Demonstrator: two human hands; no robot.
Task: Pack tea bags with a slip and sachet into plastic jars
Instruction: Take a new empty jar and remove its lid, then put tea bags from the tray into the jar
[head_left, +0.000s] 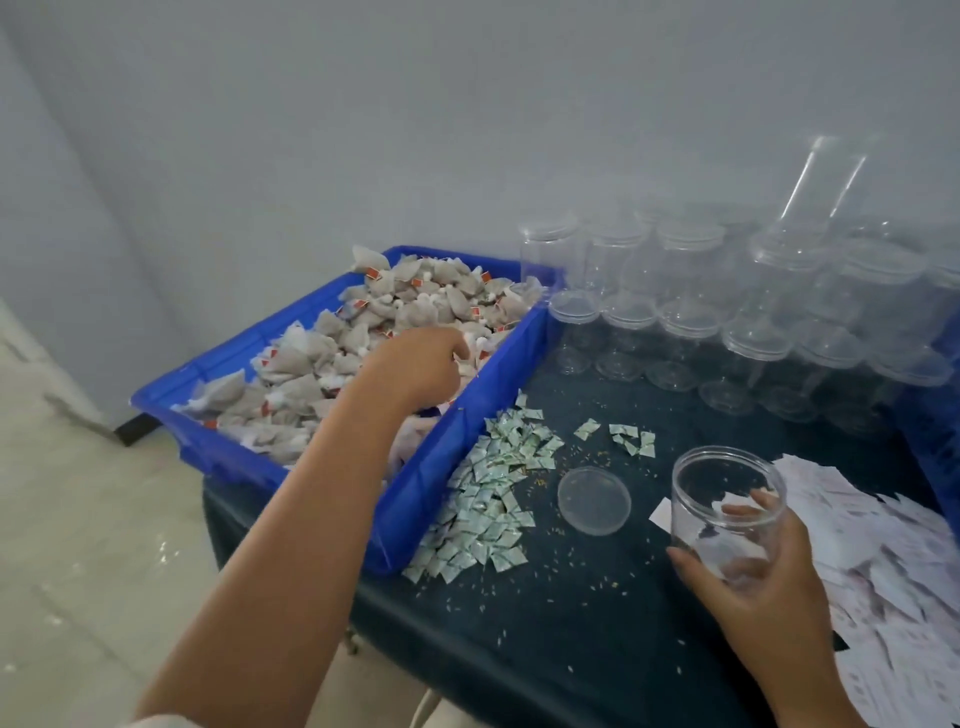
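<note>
Dark surface (571, 613) against a grey wall. Right hand (756, 569) grips an upright, open clear jar (727, 499). Left hand (423, 366) is in the blue tray (431, 467), fingers curled among the tea bags (311, 358); cannot tell whether it grips one. Between the hands lie a loose lid (594, 500) and the sachets (485, 499). Slips (883, 561) lie just right of the jar.

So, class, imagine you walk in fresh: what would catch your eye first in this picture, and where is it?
The blue crate at the left, heaped with tea bags, with the left hand reaching into it. Next, the stack of clear jars at the back right. At front right, the right hand holds an open jar.
</note>
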